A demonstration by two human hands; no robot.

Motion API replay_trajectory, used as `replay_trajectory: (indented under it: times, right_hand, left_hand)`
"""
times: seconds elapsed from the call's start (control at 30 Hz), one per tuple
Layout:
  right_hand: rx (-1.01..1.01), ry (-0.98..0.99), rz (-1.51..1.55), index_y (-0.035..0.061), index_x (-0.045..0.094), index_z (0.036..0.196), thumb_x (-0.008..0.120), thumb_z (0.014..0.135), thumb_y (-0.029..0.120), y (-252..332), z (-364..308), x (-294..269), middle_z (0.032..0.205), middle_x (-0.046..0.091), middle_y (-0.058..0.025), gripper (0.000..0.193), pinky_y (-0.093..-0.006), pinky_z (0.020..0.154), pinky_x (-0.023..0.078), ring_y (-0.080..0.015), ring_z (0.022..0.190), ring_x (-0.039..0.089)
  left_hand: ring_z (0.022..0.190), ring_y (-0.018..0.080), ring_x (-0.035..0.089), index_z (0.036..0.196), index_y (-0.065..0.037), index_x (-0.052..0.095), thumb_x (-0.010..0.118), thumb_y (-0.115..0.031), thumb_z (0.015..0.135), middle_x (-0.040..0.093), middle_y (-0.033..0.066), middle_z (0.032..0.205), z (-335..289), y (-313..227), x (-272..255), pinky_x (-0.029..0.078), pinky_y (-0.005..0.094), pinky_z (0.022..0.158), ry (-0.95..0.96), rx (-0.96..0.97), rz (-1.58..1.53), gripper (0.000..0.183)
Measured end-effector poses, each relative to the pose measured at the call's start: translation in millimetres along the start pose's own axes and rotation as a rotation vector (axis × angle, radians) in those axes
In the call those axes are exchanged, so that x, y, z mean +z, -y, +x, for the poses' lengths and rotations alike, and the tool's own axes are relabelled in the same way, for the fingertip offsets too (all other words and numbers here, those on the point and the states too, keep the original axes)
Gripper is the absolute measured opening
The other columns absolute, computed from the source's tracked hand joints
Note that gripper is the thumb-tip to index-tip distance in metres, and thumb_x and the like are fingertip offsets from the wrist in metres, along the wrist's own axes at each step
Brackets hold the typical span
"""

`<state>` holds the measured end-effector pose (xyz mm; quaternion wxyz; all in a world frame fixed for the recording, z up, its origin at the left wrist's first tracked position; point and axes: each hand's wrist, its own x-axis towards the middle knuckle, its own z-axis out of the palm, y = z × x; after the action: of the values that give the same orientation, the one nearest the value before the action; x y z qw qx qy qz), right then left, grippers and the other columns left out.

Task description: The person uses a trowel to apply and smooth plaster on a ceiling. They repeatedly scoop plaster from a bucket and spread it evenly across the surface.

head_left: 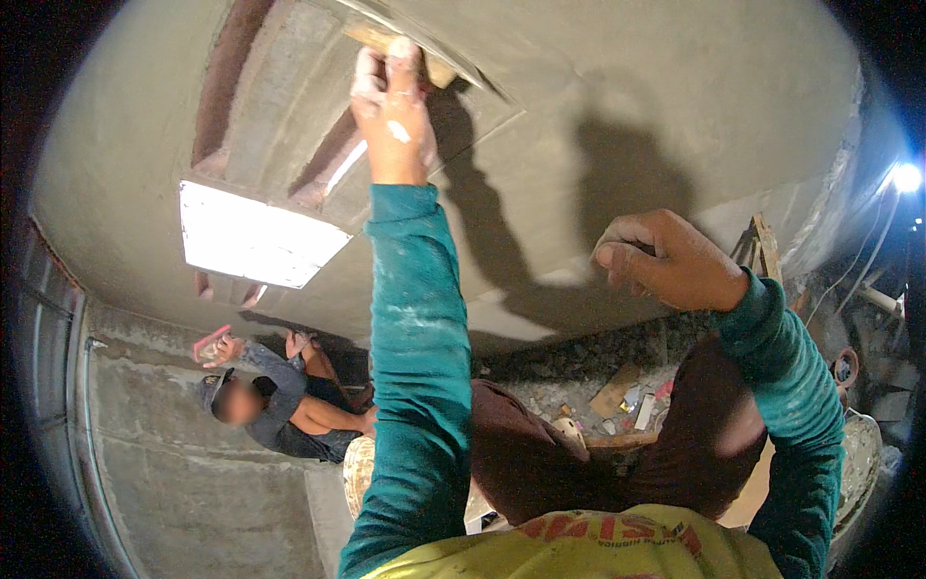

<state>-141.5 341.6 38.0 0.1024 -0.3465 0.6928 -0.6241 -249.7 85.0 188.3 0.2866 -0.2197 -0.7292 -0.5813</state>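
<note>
My left hand (pixel 394 106) is raised against the grey plastered wall (pixel 540 58) with its fingers wrapped round a wooden handle. The handle belongs to a flat plastering float (pixel 442 71), whose long thin edge slants along the wall beside a recess. White and grey smears mark this hand. Lower and to the right, my right hand (pixel 666 259) hangs in front of the wall, apart from it. Its fingers are loosely curled in, and no tool shows in them.
A bright white panel (pixel 260 236) is set among the grooved recesses (pixel 289 87). At the left a co-worker (pixel 280 405) crouches, holding a red-edged float (pixel 212 345). Rubble (pixel 617 396) lies below, beside my knees. A lit lamp (pixel 907 178) hangs at the far right near wooden boards (pixel 765 249).
</note>
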Motion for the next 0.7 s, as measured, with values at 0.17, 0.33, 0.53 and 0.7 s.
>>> replay_trajectory:
  times: [0.17, 0.33, 0.53, 0.7]
  right_hand:
    - [-0.062, 0.007, -0.043, -0.0003, 0.069, 0.092, 0.059, 0.103, 0.035, -4, 0, -2, 0.072, 0.063, -0.0029, 0.038, -0.0314, 0.056, 0.046, -0.0109, 0.063, 0.057]
    - [0.054, 0.038, -0.104, 0.0023, 0.070, 0.093, 0.056, 0.097, 0.029, 13, -4, -5, 0.083, 0.067, -0.0209, 0.030, -0.0460, 0.070, 0.051, -0.0357, 0.076, 0.067]
    - [0.057, 0.041, -0.082, 0.0010, 0.069, 0.093, 0.055, 0.098, 0.031, 13, -2, -4, 0.080, 0.065, -0.0228, 0.033, -0.0473, 0.070, 0.049, -0.0381, 0.074, 0.065]
    - [0.020, 0.017, -0.093, 0.0005, 0.068, 0.092, 0.056, 0.098, 0.032, 3, 0, -5, 0.080, 0.063, -0.0248, 0.034, -0.0484, 0.069, 0.049, -0.0407, 0.074, 0.064]
  left_hand:
    - [0.093, 0.0098, 0.056, 0.116, -0.002, 0.062, 0.066, -0.022, 0.102, 0.064, -0.0001, 0.103, -44, 36, 15, 0.046, 0.0268, 0.085, -0.048, -0.071, 0.093, 0.025]
    - [0.097, 0.0110, 0.057, 0.122, -0.001, 0.064, 0.069, -0.024, 0.101, 0.066, 0.0016, 0.106, -56, 41, 25, 0.046, 0.0289, 0.091, -0.059, -0.021, 0.002, 0.032]
    - [0.093, 0.0092, 0.057, 0.118, -0.002, 0.061, 0.070, -0.025, 0.099, 0.064, 0.0021, 0.104, -5, 6, 3, 0.047, 0.0257, 0.081, -0.049, 0.051, 0.043, 0.031]
    - [0.091, 0.0091, 0.060, 0.112, -0.002, 0.063, 0.069, -0.022, 0.100, 0.066, 0.0017, 0.102, 19, -22, 6, 0.051, 0.0270, 0.083, -0.029, 0.075, -0.097, 0.024]
